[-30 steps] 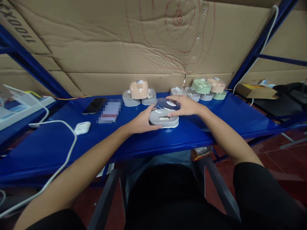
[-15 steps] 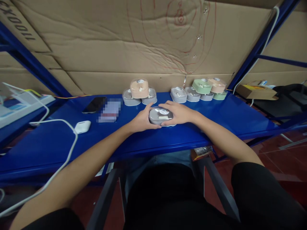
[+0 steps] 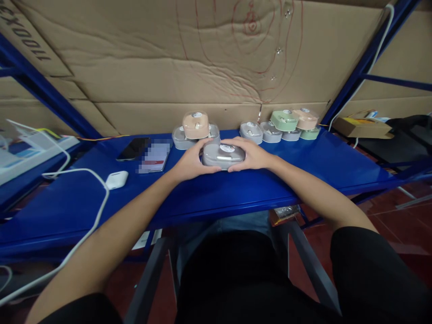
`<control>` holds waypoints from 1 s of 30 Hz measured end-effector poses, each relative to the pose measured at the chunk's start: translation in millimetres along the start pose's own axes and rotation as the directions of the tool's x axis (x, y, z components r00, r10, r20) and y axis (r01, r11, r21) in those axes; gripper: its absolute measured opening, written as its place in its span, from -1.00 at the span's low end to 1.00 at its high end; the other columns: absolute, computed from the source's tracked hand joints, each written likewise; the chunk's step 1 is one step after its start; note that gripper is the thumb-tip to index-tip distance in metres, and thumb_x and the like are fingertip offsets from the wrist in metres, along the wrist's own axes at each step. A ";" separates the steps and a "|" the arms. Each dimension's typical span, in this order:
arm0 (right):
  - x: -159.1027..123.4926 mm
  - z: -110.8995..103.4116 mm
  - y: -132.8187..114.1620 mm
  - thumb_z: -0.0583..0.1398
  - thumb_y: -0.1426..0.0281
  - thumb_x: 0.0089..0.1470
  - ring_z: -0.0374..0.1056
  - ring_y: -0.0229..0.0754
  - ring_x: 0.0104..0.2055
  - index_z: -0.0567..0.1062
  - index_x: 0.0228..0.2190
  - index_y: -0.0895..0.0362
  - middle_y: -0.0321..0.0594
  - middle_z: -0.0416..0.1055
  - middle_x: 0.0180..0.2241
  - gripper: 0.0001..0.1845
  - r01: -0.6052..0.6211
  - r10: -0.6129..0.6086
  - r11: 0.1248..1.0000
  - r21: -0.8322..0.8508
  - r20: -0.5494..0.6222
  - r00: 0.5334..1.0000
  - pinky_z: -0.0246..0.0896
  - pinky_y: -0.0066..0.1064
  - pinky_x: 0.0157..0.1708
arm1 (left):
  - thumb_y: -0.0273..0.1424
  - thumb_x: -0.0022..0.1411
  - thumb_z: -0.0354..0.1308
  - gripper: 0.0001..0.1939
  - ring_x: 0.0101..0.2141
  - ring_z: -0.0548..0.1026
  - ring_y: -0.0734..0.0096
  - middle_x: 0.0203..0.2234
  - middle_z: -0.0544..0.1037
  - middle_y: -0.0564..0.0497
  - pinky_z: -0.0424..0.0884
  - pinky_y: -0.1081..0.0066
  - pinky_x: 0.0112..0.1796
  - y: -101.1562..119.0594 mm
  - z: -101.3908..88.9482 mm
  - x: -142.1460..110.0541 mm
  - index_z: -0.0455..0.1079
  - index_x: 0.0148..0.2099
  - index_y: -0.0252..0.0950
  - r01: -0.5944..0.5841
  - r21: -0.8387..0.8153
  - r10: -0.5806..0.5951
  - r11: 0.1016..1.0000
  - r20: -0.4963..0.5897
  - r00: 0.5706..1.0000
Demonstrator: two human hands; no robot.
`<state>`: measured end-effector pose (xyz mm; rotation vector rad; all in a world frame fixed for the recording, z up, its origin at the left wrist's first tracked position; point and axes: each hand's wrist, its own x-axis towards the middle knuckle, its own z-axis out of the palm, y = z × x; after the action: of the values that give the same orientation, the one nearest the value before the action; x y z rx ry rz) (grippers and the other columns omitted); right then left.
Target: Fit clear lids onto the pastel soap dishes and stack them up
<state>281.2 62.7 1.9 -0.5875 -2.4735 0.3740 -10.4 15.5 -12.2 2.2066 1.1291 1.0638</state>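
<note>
Between my two hands is a grey box (image 3: 216, 158) with a clear lid, a round white label and a pale front latch. My left hand (image 3: 192, 163) wraps around its left end, thumb low at the front. On the opposite end, my right hand (image 3: 253, 155) grips in the same way, fingers behind and thumb in front. The box is level, at or just above the blue table; its contact with the table I cannot make out. Just behind stands a peach lidded box (image 3: 195, 125) stacked on two grey ones (image 3: 184, 138).
Several grey, green and peach boxes (image 3: 251, 132) stand at the back right, some stacked. On the left lie a dark phone (image 3: 132, 149), a second phone with a blurred screen (image 3: 155, 155), a white earphone case (image 3: 116, 180) and a white cable (image 3: 101, 204). Cardboard (image 3: 135, 58) backs the table (image 3: 216, 193).
The grey box has shifted slightly left and away from me, and more of its front now shows. My right hand has moved from over its front to its right end.
</note>
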 end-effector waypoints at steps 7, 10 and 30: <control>3.8 -14.5 -4.1 0.42 -0.32 0.11 0.43 0.22 0.33 0.54 0.34 -0.04 0.00 0.51 0.29 -0.03 -0.042 0.000 0.989 -0.139 -0.292 0.956 0.29 0.14 0.40 | -0.11 0.12 0.58 0.06 0.39 0.50 -0.21 0.42 0.46 -0.35 0.46 -0.16 0.38 -15.5 5.9 7.3 0.16 0.52 -0.13 -0.131 -0.103 0.107 0.986 -0.214 0.971; 1.0 -29.8 14.1 0.32 -0.33 0.22 0.34 0.32 0.37 0.48 0.39 0.02 0.11 0.41 0.32 -0.03 -0.262 0.093 0.899 -0.351 -0.431 0.898 0.26 0.22 0.38 | -0.18 0.15 0.56 0.01 0.27 0.60 -0.18 0.31 0.54 -0.32 0.52 -0.19 0.30 -21.5 4.6 8.4 0.15 0.50 -0.14 -0.136 0.017 0.135 0.991 -0.295 0.946; 5.6 -35.8 61.5 0.15 -0.09 0.38 0.35 0.45 0.20 0.54 0.08 0.29 0.35 0.46 0.14 -0.32 -0.751 0.357 0.346 -0.562 -0.661 0.660 0.23 0.31 0.18 | -0.19 0.26 0.43 -0.30 0.10 0.64 -0.07 0.15 0.62 -0.28 0.64 -0.02 0.04 -8.4 5.8 4.8 0.33 0.35 -0.21 -0.066 0.159 0.105 0.985 -0.250 0.963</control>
<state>317.9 123.4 9.7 -1.7593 -1.7602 -0.6878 -8.1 24.1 -19.2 2.2989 1.2683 1.3762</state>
